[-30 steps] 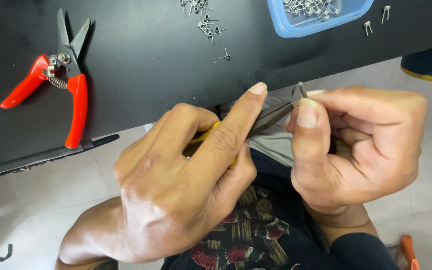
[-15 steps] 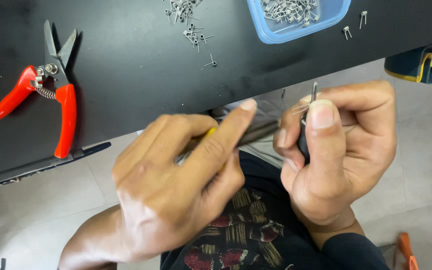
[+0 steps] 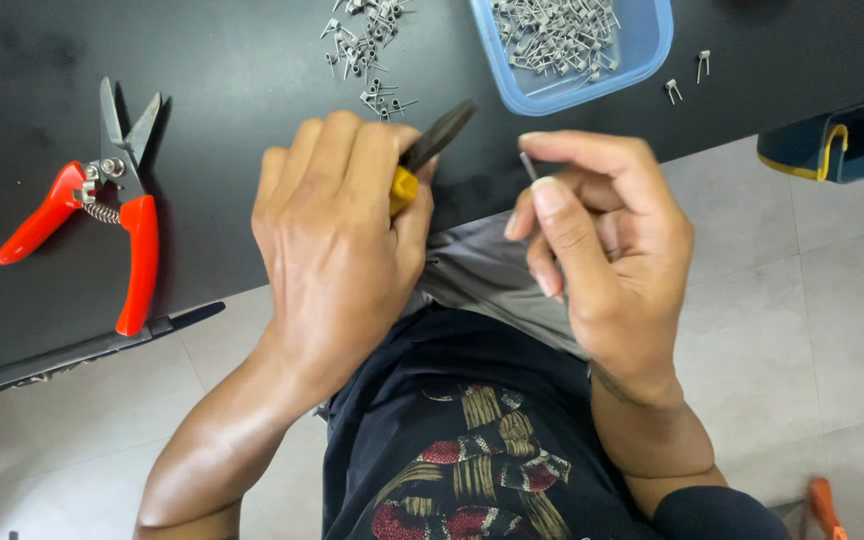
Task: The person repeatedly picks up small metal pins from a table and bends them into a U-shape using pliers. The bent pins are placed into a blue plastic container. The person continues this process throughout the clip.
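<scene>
fingers (image 3: 552,215) of the right hand (image 3: 602,270) pinch a small grey metal pin (image 3: 529,166), upright, its long axis pointing toward the black bench (image 3: 222,120). just to its left, apart from it, the left hand (image 3: 342,240) is closed around yellow-handled dark pliers (image 3: 432,145) — tip angled up and right, above the pin. beyond lie a blue plastic tray of pins (image 3: 652,40) and red-handled cutters (image 3: 102,210).
</scene>
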